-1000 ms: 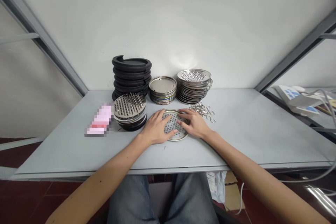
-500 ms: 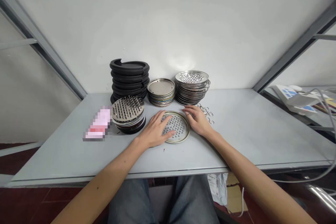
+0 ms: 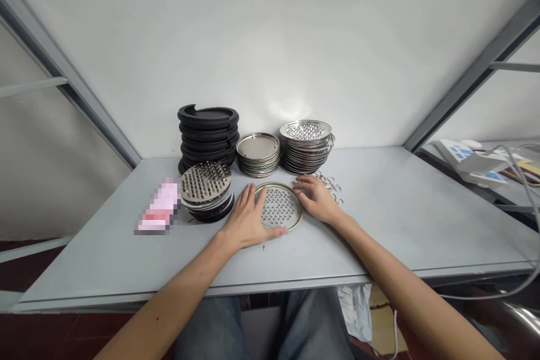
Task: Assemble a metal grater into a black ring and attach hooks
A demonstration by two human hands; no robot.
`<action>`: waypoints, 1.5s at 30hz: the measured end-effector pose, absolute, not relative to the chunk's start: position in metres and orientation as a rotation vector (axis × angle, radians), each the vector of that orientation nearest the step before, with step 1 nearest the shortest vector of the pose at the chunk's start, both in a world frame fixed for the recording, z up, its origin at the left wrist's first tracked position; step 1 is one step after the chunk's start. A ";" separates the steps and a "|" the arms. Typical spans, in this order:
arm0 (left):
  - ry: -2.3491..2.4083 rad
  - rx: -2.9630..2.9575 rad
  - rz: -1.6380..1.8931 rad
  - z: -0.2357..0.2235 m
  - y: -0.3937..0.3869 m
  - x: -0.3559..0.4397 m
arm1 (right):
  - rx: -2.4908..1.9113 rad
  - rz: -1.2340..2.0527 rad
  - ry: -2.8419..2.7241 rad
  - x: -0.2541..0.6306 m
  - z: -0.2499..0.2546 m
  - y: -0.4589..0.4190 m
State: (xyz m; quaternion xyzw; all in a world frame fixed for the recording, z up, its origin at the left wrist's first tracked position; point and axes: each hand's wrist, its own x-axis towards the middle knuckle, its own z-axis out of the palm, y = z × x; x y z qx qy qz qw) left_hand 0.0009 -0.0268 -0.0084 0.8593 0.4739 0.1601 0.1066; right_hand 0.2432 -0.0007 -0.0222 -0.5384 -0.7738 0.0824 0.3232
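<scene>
The left hand lies spread open over the nine o'clock side of the rimmed grater disc, fingertips up toward eleven and thumb stretched along the lower edge to about six. Across from it, at two to three o'clock, I see the right hand loosely open, fingers slightly bent, thumb close by the rim — whether it touches the metal I cannot tell from here. The disc lies flat on the grey table, toothed face between my two views of skin, right of the left palm and left of the right one. Taking the disc as my dial, a stack of toothed plates stands past the left hand between nine and ten, black rings between ten and eleven, plain metal discs near eleven, stacked graters toward one — and small looped metal pieces near two, partly hidden behind the right hand.
</scene>
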 end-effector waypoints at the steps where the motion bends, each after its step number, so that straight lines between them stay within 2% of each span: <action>1: 1.384 2.528 0.408 -0.008 -0.028 0.001 | -1.406 0.205 -2.040 0.243 -0.022 -0.001; 4: 1.385 2.501 0.340 -0.006 -0.031 0.002 | -1.392 0.212 -2.065 0.242 -0.021 -0.003; 9: 1.346 2.470 0.473 -0.002 -0.030 0.002 | -1.367 0.333 -2.002 0.241 -0.016 -0.005; 17: 1.194 2.453 0.736 0.006 -0.027 0.000 | -1.310 0.742 -1.655 0.240 -0.003 -0.008; 24: 1.121 2.472 0.711 0.008 -0.028 -0.001 | -1.208 1.127 -1.393 0.240 -0.002 -0.006; 30: 1.220 2.406 0.808 0.005 -0.028 0.000 | -1.133 1.283 -1.106 0.245 -0.002 -0.003; 34: 1.205 2.387 0.827 0.003 -0.026 0.000 | -1.182 1.155 -1.221 0.244 -0.003 -0.002; 45: 1.168 2.402 0.767 0.003 -0.026 -0.002 | -1.395 0.403 -1.841 0.248 -0.008 -0.003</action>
